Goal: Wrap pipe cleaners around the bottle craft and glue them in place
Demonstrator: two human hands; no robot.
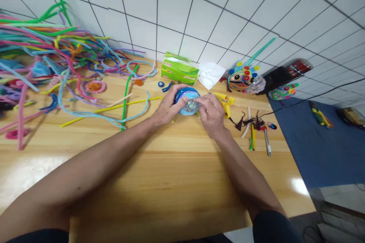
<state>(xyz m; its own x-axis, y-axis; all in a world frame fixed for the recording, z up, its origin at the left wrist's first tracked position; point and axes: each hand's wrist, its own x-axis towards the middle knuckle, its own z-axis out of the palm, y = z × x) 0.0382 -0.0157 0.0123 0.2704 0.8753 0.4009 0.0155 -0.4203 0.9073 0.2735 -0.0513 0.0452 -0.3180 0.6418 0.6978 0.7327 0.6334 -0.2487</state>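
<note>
My left hand (170, 103) is wrapped round the left side of a round piece coiled with dark blue, lilac and light blue pipe cleaners (186, 92). Clear, shiny plastic shows at the middle of its face, which is turned toward me. The left thumb lies across that face. On the right side, my right hand (211, 112) has its thumb and forefinger pinched together at the rim; what is between them, if anything, is too small to make out. Just beyond the right hand lies a yellow glue gun (226, 102).
A heap of colourful pipe cleaners (57, 51) covers the table's left. A green tissue pack (179, 70) stands against the tiled wall. At the right are a decorated figure (243, 78), dark tassels (242, 122), a pen (267, 142) and a cable (308, 98) crossing the table's edge.
</note>
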